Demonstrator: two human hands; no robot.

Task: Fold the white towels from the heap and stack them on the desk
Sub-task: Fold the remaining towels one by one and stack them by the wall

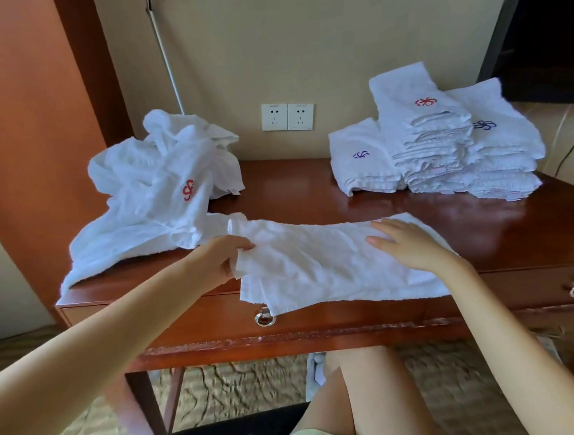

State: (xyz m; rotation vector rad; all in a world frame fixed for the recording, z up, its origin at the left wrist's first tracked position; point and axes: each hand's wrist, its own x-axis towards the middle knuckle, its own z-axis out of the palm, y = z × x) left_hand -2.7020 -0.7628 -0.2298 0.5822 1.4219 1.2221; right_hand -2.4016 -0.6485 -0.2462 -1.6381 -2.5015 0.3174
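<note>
In the head view, a glossy reddish-brown wooden bench (310, 188) carries all the linen. At its near edge, around 6 o'clock on the top, lies a white towel (334, 268). It is a long, crinkled terry strip running from 9 to 3 o'clock, and its front hem droops over the drawer face. The left hand (220, 257) grasps the towel's 9 o'clock end, with fingers curled and thumb pinching the raised edge. The right hand (407, 242) lies released and flat on the cloth toward 3 o'clock, fingers straight and pressing it down. At 10 o'clock from the towel sits the heap (153, 200), a rumpled, soft mound of white towels, 1 showing a red embroidered emblem. Its lower fringe reaches the bench's left corner and touches the strip's far left end. At 2 o'clock stand the folded towels (444, 143) in 3 squared piles side by side with ribbed layered edges. The middle pile is tallest and has a red emblem on top, while the 2 flanking piles bear blue ones. On the beige wall at 12 o'clock are 2 white sockets (287, 116), and a thin pale pole (164, 52) leans at 11 o'clock. A metal ring pull (265, 318) hangs just under the towel's drooping hem.
</note>
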